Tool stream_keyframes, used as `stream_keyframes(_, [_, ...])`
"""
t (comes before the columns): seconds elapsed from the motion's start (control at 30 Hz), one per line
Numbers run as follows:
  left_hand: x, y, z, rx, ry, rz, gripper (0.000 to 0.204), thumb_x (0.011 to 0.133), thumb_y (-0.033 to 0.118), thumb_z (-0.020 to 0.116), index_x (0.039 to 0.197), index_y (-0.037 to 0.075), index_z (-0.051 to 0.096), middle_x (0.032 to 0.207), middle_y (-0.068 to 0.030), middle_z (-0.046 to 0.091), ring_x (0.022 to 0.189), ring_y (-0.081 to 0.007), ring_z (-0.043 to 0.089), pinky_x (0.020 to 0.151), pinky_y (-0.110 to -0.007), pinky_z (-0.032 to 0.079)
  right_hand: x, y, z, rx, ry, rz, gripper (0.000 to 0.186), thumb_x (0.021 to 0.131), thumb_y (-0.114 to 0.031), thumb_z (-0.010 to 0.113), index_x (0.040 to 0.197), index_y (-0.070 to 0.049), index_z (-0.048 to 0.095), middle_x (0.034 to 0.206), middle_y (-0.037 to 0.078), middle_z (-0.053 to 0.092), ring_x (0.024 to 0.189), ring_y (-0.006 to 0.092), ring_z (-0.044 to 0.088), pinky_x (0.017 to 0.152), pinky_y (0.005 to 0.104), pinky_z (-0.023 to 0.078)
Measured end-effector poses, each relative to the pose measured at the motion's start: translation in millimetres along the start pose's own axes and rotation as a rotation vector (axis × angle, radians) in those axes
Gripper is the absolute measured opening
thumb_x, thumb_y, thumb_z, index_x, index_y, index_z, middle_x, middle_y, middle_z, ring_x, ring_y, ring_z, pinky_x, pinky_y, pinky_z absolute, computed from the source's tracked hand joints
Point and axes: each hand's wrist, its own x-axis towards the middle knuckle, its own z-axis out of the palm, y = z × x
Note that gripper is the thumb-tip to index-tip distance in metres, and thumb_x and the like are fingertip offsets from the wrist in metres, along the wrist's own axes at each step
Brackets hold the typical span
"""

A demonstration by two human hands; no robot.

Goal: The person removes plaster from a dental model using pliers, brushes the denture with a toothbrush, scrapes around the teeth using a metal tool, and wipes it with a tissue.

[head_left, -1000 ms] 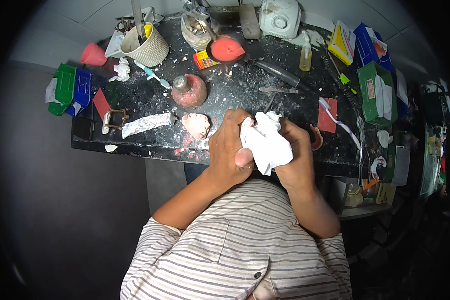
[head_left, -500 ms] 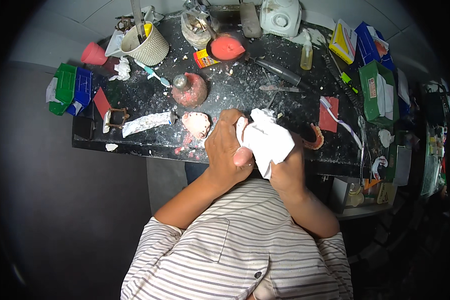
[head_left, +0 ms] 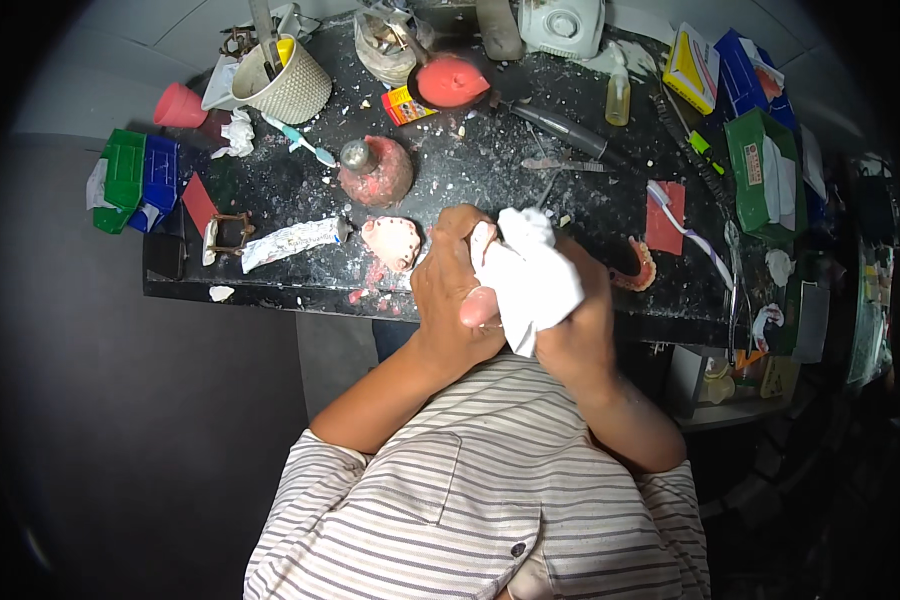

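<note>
My left hand [head_left: 452, 290] and my right hand [head_left: 580, 320] are pressed together in front of my chest, both closed around a crumpled white cloth [head_left: 526, 275]. What lies inside the cloth is hidden. Just left of my hands a pink denture cast [head_left: 393, 241] rests on the black speckled worktop [head_left: 490, 200]. A pink arch-shaped denture piece [head_left: 638, 270] lies to the right of my hands near the table edge.
The worktop holds a round pink bottle with a metal cap [head_left: 375, 172], a woven cup with tools [head_left: 285, 85], a red bowl [head_left: 452, 80], a rotary handpiece [head_left: 570, 135], a small yellow bottle [head_left: 618, 95], a foil tube [head_left: 288, 242], green and blue boxes [head_left: 135, 180], a green box [head_left: 767, 175].
Both hands with the cloth have drawn slightly closer to my body and the cloth has been rubbed and re-bunched between them. Nothing on the worktop has moved.
</note>
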Motion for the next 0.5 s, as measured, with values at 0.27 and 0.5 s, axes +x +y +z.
stream_keyframes(0.27, [-6.6,-12.2,8.8,-0.447,0.099,-0.22,0.086,0.095,0.072,0.01,0.118,-0.004,0.042,0.097,-0.01,0.046,0.08,-0.0184,0.049,0.07,-0.031,0.042,1.6,-3.3,-38.7,0.243,0.12,0.144,0.026,0.095,-0.006,0.062,0.119,0.005,0.066,0.099,0.008,0.073,0.081,0.0103,0.068,0.069,0.0244,0.055])
stream_keyframes(0.5, [-3.9,-7.0,15.5,-0.653,0.18,-0.11,0.085,0.092,0.075,0.017,0.129,-0.001,0.029,0.104,-0.0136,0.048,0.081,-0.0158,0.047,0.073,-0.029,0.043,-0.4,-4.0,-24.1,0.149,0.089,0.068,0.029,0.085,0.007,0.067,0.114,0.007,0.062,0.101,0.006,0.068,0.097,0.0132,0.065,0.087,0.0284,0.052])
